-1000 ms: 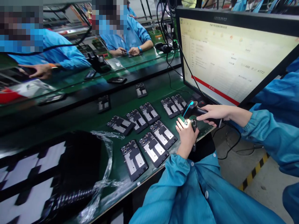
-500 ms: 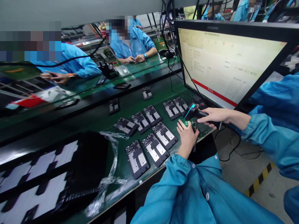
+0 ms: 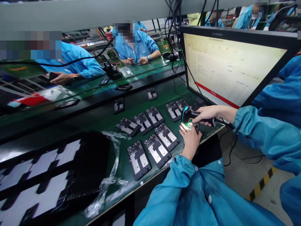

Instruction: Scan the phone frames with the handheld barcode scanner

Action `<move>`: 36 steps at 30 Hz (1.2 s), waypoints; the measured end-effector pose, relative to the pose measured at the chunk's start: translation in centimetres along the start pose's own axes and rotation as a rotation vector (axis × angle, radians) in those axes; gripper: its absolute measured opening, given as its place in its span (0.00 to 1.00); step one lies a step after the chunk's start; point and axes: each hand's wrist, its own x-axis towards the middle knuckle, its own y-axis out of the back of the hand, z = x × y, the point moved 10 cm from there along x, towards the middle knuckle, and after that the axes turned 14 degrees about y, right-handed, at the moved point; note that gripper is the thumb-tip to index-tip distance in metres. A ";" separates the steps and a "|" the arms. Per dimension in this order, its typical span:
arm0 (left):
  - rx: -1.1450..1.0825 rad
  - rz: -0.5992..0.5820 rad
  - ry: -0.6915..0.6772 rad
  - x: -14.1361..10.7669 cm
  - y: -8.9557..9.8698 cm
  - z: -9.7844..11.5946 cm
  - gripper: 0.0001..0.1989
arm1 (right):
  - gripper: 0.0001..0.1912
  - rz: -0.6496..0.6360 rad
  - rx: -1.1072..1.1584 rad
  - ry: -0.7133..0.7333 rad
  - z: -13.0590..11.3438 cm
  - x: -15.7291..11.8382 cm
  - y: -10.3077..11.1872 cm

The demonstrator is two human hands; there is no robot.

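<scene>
My right hand (image 3: 208, 114) is wrapped round the handle of a black barcode scanner (image 3: 187, 115) with a glowing blue strip on its head. Below the scanner head, my left hand (image 3: 191, 138) grips an opened phone (image 3: 197, 127), whose circuit board is lit green; the hand covers most of it. Several more opened phones with bare boards and silver plates lie on the green bench to the left, among them a phone (image 3: 156, 150) close to my left hand and a phone (image 3: 173, 111) beyond it. The scanner partly hides another phone (image 3: 181, 103).
A monitor (image 3: 232, 69) showing a red FAIL bar stands behind my right hand. At left lies a black tray (image 3: 89, 163) with silver plates, beside crumpled clear plastic wrap (image 3: 113, 169). Cables hang near the monitor. Co-workers in blue sit across the bench; another blue sleeve (image 3: 282, 84) is at right.
My right hand has moved slightly left with the scanner, whose head has turned and now sits over the phone in my left hand. The left hand stays about where it was.
</scene>
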 end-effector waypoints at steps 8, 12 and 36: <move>-0.018 -0.034 0.010 0.1 -0.2 -0.1 0.33 | 0.20 0.009 0.009 -0.013 0.1 -0.3 0.1; -0.030 -0.032 0.000 0.2 -0.3 -0.1 0.34 | 0.21 0.012 0.008 -0.011 0.2 -0.3 -0.1; -0.154 -0.140 -0.654 3.7 0.5 1.5 0.15 | 0.24 0.473 0.600 0.380 10.6 -4.5 -3.9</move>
